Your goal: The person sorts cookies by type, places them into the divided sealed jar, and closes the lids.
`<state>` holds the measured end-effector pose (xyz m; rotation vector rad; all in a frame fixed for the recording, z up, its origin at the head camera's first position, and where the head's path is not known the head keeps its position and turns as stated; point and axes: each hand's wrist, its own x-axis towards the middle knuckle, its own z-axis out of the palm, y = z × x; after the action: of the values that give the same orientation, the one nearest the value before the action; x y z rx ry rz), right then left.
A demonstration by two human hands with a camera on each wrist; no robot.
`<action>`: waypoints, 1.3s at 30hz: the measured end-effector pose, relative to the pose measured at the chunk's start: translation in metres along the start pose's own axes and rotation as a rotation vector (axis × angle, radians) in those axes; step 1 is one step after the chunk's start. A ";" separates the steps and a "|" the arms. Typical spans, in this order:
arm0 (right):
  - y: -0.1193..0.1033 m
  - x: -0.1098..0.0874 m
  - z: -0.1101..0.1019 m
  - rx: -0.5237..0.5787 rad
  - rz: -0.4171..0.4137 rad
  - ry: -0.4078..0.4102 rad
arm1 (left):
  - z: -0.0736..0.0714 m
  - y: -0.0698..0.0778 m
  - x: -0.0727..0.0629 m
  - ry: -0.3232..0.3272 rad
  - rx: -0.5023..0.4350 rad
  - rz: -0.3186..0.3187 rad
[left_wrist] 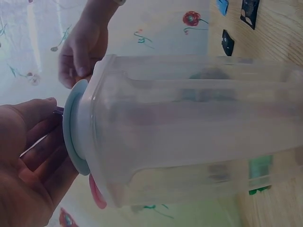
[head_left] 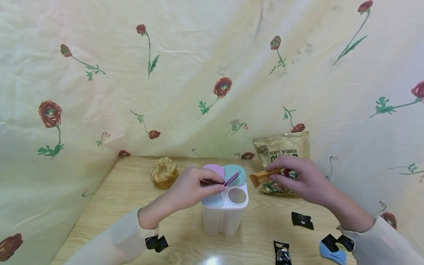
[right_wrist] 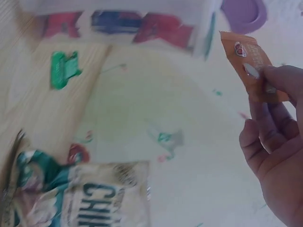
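My left hand pinches a round purple lid, held tilted above a translucent container with a white top. Beside that lid, the container's front right opening is uncovered. A lilac lid, a teal lid and a pale blue lid cover the other openings; the left hand partly hides the pale blue one. Between thumb and fingers, my right hand grips a small orange packet, just right of the container. Red and blue wrapped pieces show through the container's wall.
A chip bag stands behind the right hand, against the flowered cloth. At the back left sits a muffin-like bread. Black packets and a blue packet lie front right. A green packet lies behind the container.
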<state>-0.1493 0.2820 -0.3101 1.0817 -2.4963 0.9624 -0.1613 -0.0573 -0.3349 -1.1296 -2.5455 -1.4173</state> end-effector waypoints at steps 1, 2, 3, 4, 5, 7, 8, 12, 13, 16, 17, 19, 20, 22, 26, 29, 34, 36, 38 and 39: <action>-0.004 0.002 0.000 0.012 -0.005 0.006 | 0.000 0.000 0.000 -0.001 -0.001 -0.003; -0.007 0.004 0.000 0.022 -0.010 0.011 | 0.000 0.000 0.000 -0.002 -0.004 -0.006; -0.011 0.006 0.000 0.024 -0.017 0.015 | 0.000 0.001 0.000 -0.004 -0.007 -0.010; -0.014 0.008 0.001 0.021 -0.028 0.017 | 0.000 0.001 0.000 -0.004 -0.008 -0.012; -0.017 0.010 0.001 0.016 -0.036 0.015 | 0.000 0.001 0.000 -0.004 -0.009 -0.013; -0.023 0.014 0.003 -0.002 -0.057 0.006 | 0.000 0.001 0.000 -0.003 -0.011 -0.014; -0.025 0.016 0.005 0.009 -0.065 -0.005 | 0.000 0.001 0.000 -0.003 -0.012 -0.013; -0.029 0.022 0.014 0.059 -0.085 -0.046 | -0.001 0.003 -0.001 -0.001 0.000 -0.012; -0.029 0.023 0.017 0.081 -0.087 -0.057 | -0.001 0.004 -0.001 0.000 0.004 -0.013; -0.028 0.024 0.023 0.101 -0.087 -0.078 | -0.002 0.005 -0.002 -0.002 0.010 -0.021; -0.027 0.024 0.025 0.100 -0.079 -0.088 | -0.002 0.005 -0.002 -0.003 0.008 -0.023; -0.027 0.026 0.027 0.095 -0.062 -0.111 | -0.002 0.005 -0.001 -0.006 0.001 -0.023; -0.028 0.027 0.027 0.090 -0.056 -0.122 | -0.001 0.005 -0.001 -0.007 -0.001 -0.023; -0.030 0.029 0.028 0.085 -0.045 -0.149 | -0.002 0.005 -0.001 -0.008 0.001 -0.019; -0.035 0.036 0.031 0.087 -0.058 -0.210 | -0.002 0.004 -0.001 -0.010 0.003 -0.015; -0.039 0.041 0.033 0.086 -0.073 -0.245 | -0.002 0.003 -0.001 -0.012 0.001 -0.015; -0.042 0.045 0.036 0.081 -0.071 -0.263 | -0.002 0.003 -0.002 -0.016 -0.005 -0.014; -0.040 0.046 0.039 0.086 -0.060 -0.268 | -0.001 0.003 -0.001 -0.015 -0.009 -0.014; -0.039 0.046 0.042 0.095 -0.043 -0.277 | -0.001 0.003 -0.001 -0.013 -0.010 -0.014; -0.038 0.046 0.044 0.095 -0.028 -0.282 | 0.000 0.003 -0.001 -0.012 -0.012 -0.015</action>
<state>-0.1518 0.2081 -0.3039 1.3636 -2.6686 0.9910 -0.1587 -0.0575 -0.3329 -1.1265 -2.5626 -1.4352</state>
